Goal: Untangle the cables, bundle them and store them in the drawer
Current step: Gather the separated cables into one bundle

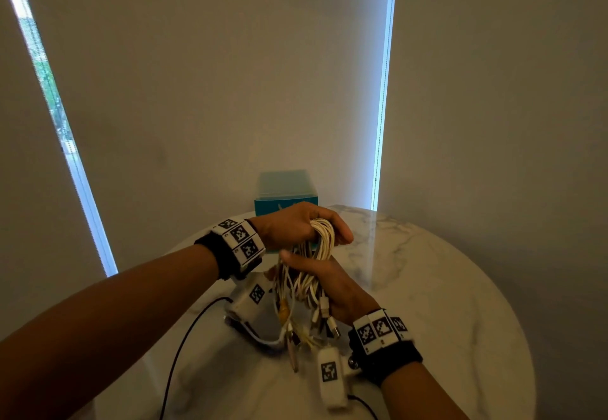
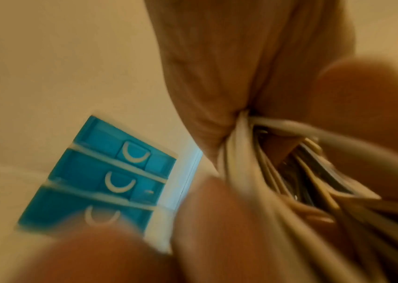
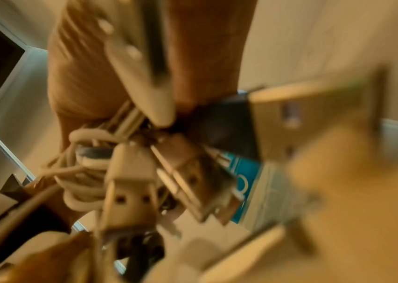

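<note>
A bundle of white cables (image 1: 312, 265) is held upright above the marble table (image 1: 427, 288). My left hand (image 1: 306, 225) grips the looped top of the bundle, fingers curled round it. My right hand (image 1: 329, 284) wraps round the middle of the bundle from the right. The plug ends (image 1: 324, 316) and yellow-tipped leads hang loose below. In the left wrist view the cables (image 2: 253, 162) run through the fist. USB plugs (image 3: 130, 183) fill the blurred right wrist view. A small blue drawer unit (image 1: 285, 197) stands behind the hands, its three drawers (image 2: 110, 178) closed.
A thin black wire (image 1: 184, 337) from the wrist gear curves over the table's left front. The round table's edge lies close on the left and right. Window blinds hang behind the drawer unit.
</note>
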Tool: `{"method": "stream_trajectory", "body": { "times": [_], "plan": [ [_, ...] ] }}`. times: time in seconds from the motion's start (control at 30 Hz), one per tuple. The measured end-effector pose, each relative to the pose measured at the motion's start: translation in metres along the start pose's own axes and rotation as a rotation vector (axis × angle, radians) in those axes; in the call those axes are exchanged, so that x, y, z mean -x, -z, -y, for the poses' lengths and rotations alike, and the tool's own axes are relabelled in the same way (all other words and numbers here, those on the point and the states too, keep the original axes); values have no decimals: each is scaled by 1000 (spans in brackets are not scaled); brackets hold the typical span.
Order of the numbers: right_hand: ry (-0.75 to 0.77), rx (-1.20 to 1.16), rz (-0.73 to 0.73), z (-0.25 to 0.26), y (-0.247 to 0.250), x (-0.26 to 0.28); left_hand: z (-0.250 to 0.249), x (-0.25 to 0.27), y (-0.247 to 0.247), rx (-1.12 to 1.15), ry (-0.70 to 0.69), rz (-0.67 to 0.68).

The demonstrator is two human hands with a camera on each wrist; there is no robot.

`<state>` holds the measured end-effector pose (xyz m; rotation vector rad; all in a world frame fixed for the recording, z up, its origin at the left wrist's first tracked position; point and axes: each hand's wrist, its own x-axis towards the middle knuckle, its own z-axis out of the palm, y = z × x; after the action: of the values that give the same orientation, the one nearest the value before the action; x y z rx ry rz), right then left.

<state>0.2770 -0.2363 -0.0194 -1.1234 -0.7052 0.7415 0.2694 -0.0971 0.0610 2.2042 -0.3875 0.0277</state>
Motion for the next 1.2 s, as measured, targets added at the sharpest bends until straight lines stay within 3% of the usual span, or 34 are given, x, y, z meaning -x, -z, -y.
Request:
{"method": "stream_trajectory", "body": {
  "times": [0.2, 0.4, 0.53, 0.73, 0.9, 1.0, 1.1, 1.2],
  "plan": [
    [-57, -12, 75, -2, -4, 1, -19, -4, 19, -569, 1, 265],
    [-141, -24, 229, -7, 1, 2, -34, -5, 17, -1163, -139, 351],
    [-142, -35, 310, -5, 4, 4, -41, -6, 7, -1419, -248, 398],
    [-160, -45, 279, -17, 0, -2, -33, -7, 0, -1614, -372, 501],
    [-154, 69, 214, -20, 1, -5, -30, -6, 3, -1601, -476, 485],
    [-117, 142, 104, -19, 1, -8, -27, -4, 4, -1519, -415, 374],
    [-71, 11, -85, -20, 13, -13, -18, 0, 9, -1075, -254, 58],
    [65, -183, -243, -13, 30, -14, 3, 9, 9, -565, -67, -150]
  ]
}}
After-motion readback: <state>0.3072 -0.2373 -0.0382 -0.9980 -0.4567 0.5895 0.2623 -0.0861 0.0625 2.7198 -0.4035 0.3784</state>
